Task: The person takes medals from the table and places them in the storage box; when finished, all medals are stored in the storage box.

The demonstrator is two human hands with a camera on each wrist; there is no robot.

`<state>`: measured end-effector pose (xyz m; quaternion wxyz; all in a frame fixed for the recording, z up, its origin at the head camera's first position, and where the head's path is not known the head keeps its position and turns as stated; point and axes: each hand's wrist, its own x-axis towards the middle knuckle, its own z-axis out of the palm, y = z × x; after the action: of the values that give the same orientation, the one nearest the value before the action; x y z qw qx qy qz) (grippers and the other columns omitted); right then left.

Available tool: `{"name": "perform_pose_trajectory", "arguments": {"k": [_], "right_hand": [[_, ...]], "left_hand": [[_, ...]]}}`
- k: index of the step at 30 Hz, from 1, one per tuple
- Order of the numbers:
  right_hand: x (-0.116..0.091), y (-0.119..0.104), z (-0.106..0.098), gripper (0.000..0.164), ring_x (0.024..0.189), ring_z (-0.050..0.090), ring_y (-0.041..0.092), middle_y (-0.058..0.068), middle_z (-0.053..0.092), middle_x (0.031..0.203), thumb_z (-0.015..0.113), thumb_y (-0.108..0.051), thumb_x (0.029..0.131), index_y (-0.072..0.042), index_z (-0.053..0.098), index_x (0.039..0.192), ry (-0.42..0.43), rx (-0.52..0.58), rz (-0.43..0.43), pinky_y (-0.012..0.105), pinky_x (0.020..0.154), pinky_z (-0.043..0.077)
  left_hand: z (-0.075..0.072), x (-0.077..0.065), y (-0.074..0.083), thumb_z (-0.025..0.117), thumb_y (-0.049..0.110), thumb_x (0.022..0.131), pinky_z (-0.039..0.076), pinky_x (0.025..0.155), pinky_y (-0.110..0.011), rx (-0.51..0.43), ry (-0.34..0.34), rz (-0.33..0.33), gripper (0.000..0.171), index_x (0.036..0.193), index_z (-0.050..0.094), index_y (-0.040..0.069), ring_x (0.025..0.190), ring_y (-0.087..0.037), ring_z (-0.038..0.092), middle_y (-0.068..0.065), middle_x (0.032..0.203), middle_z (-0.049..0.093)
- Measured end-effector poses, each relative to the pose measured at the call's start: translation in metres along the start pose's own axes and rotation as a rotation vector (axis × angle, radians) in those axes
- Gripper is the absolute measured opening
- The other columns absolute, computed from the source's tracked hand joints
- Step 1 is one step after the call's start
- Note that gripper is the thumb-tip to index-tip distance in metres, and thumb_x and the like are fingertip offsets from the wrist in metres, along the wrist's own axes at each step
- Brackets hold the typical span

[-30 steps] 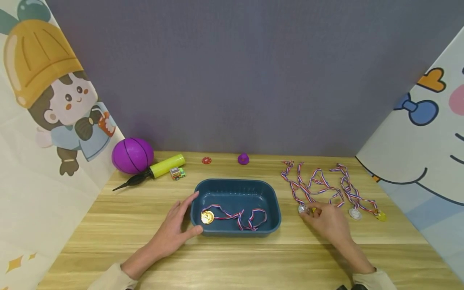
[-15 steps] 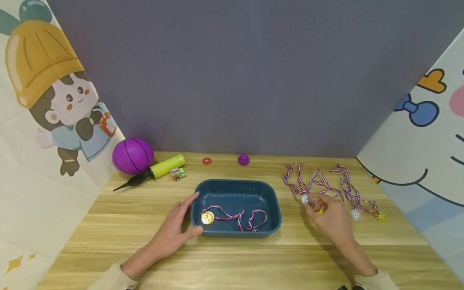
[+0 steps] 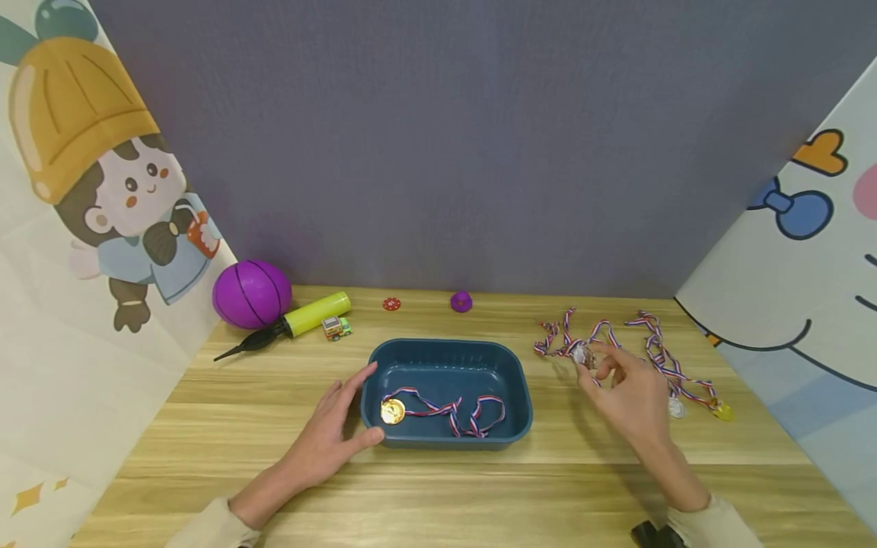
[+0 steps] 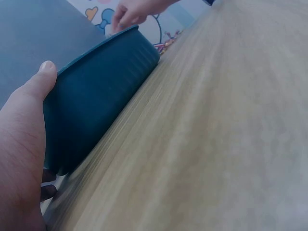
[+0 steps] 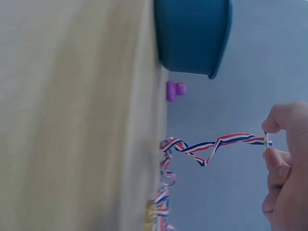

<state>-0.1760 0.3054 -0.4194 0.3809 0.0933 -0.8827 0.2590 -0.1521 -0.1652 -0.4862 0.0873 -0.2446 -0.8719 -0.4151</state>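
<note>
My right hand (image 3: 633, 396) pinches a silver medal (image 3: 582, 355) by its edges, raised off the table. In the right wrist view its striped ribbon (image 5: 231, 138) hangs slack down to the tabletop. My left hand (image 3: 325, 445) rests against the left end of a dark blue tray (image 3: 438, 373), fingers spread and thumb near the front corner. A gold medal (image 3: 393, 412) with a red, white and blue ribbon lies inside the tray. Another silver medal (image 3: 676, 409) and a yellow medal (image 3: 722, 411) lie to the right of my right hand, their ribbons stretching behind.
At the back left are a purple ball (image 3: 252, 294), a yellow hand pump (image 3: 315, 314) and a small toy truck (image 3: 336, 328). A red chip (image 3: 391, 304) and a small purple object (image 3: 461, 301) lie behind the tray. A grey panel (image 3: 438, 152) closes off the back.
My right hand has lifted the silver medal from the table and drawn it up and slightly away, its ribbon trailing. The left hand and the tray have stayed put.
</note>
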Motion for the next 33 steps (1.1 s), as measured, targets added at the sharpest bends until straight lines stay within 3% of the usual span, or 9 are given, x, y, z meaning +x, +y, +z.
{"name": "perform_pose_trajectory", "arguments": {"k": [16, 26, 33], "right_hand": [[0.035, -0.021, -0.008, 0.028, 0.05, 0.037, -0.01, 0.003, 0.068, 0.067, 0.087, -0.015, 0.083, -0.003, 0.085, 0.107, 0.082, 0.098, 0.0, 0.016, 0.047, 0.03], [0.047, -0.032, -0.013, 0.025, 0.049, 0.038, -0.007, 0.004, 0.068, 0.067, 0.087, -0.007, 0.083, -0.004, 0.086, 0.108, 0.111, 0.163, 0.066, 0.014, 0.046, 0.027], [0.054, -0.038, -0.018, 0.026, 0.047, 0.037, -0.005, -0.011, 0.062, 0.066, 0.087, -0.004, 0.083, -0.005, 0.087, 0.109, 0.129, 0.215, 0.083, 0.013, 0.045, 0.025]], "left_hand": [[0.001, 0.0, 0.001, 0.076, 0.055, 0.102, 0.018, 0.128, -0.081, -0.006, -0.005, -0.001, 0.093, 0.177, 0.028, 0.03, 0.156, -0.051, 0.043, -0.017, 0.172, 0.047], [0.0, 0.0, 0.0, 0.074, 0.059, 0.103, 0.018, 0.128, -0.08, -0.001, -0.002, 0.0, 0.092, 0.177, 0.027, 0.031, 0.156, -0.051, 0.044, -0.019, 0.172, 0.047], [0.0, 0.0, 0.001, 0.075, 0.056, 0.103, 0.018, 0.128, -0.08, 0.0, -0.001, -0.001, 0.091, 0.177, 0.027, 0.031, 0.156, -0.052, 0.044, -0.018, 0.172, 0.046]]}}
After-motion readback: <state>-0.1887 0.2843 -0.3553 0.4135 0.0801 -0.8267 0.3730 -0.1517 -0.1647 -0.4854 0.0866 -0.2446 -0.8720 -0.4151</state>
